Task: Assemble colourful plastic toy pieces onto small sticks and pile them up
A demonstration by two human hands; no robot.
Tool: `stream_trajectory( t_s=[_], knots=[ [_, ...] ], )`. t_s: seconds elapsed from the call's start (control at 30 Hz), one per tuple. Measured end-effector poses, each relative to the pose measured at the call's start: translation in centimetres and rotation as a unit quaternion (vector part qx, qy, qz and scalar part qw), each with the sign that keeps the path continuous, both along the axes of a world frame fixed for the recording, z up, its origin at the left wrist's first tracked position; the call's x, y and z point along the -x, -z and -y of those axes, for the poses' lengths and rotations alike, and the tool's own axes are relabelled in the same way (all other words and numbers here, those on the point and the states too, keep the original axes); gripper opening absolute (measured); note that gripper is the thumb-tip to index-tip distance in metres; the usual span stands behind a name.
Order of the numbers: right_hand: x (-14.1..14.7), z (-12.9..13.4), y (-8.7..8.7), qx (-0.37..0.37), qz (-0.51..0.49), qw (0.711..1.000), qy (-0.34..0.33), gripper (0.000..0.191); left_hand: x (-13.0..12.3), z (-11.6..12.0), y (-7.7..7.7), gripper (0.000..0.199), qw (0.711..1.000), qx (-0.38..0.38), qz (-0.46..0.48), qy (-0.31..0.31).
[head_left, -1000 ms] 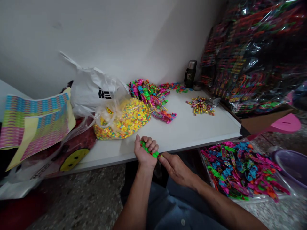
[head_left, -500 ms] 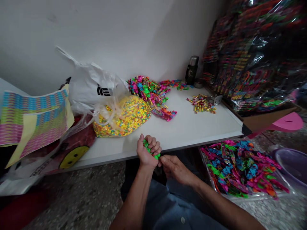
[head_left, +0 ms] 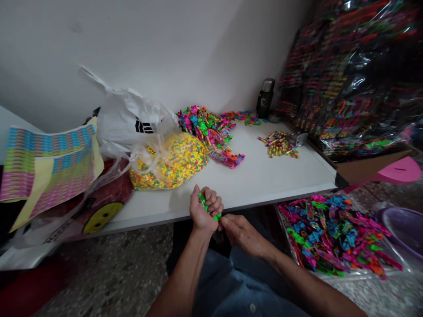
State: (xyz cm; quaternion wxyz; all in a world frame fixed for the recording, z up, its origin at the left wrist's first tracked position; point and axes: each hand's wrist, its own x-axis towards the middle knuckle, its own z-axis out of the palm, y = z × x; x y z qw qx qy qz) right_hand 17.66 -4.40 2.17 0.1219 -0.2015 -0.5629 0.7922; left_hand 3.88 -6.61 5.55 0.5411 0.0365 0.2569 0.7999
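Observation:
My left hand [head_left: 201,215] is closed round a small bright green plastic piece [head_left: 203,201]; its ends show above the thumb and below the little finger, the rest is hidden. My right hand [head_left: 243,233] pinches with thumb and forefinger at the lower end of the left fist. What lies between those fingertips is too small to make out. Both hands are just off the front edge of the white table [head_left: 254,185], above my lap. Beyond them on the table lies a heap of multicoloured plastic toys [head_left: 208,125].
At left stand a clear bag of yellow pellets [head_left: 178,163], a white plastic bag [head_left: 122,112] and printed sticker sheets [head_left: 76,154]. Small striped tubes [head_left: 279,144] and a dark thermos [head_left: 265,99] are at right. A tray of toys [head_left: 333,237] sits below, near a purple basin [head_left: 403,224].
The whole view has shifted very slightly. Both hands keep nearly the same grip and position; no object has visibly moved on the table.

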Motion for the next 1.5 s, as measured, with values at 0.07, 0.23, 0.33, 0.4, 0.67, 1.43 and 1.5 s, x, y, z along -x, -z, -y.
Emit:
stream_trajectory(
  t_s=[0.07, 0.23, 0.33, 0.4, 0.67, 1.43, 1.5],
  knots=[
    [0.0, 0.1, 0.2, -0.017, 0.007, 1.0, 0.001, 0.054, 0.0, 0.1, 0.0, 0.045, 1.0, 0.002, 0.002, -0.008],
    [0.1, 0.4, 0.9, -0.079, 0.006, 0.997, 0.024, 0.052, 0.0, 0.1, 0.2, 0.045, 1.0, 0.007, 0.008, -0.01],
    [0.0, 0.3, 0.9, -0.081, 0.0, 0.997, 0.014, 0.051, 0.1, -0.1, 0.2, 0.045, 1.0, 0.01, 0.008, -0.005],
    [0.0, 0.2, 0.9, -0.079, 0.003, 0.997, 0.009, 0.052, 0.0, -0.1, 0.3, 0.045, 1.0, 0.014, 0.008, -0.005],
    [1.0, 0.4, 1.2, -0.051, -0.003, 0.998, 0.036, 0.054, 0.6, -0.7, 0.0, 0.045, 0.999, 0.028, 0.015, -0.016],
    [10.5, -20.8, -1.6, -0.703, 0.19, 0.677, 0.104, 0.052, 6.0, -4.6, 4.7, 0.039, 0.841, 0.237, -0.464, -0.144],
    [10.9, -19.8, -0.2, -0.721, 0.171, 0.666, 0.087, 0.043, 6.1, -4.5, 4.9, 0.039, 0.84, 0.241, -0.464, -0.14]
  ],
)
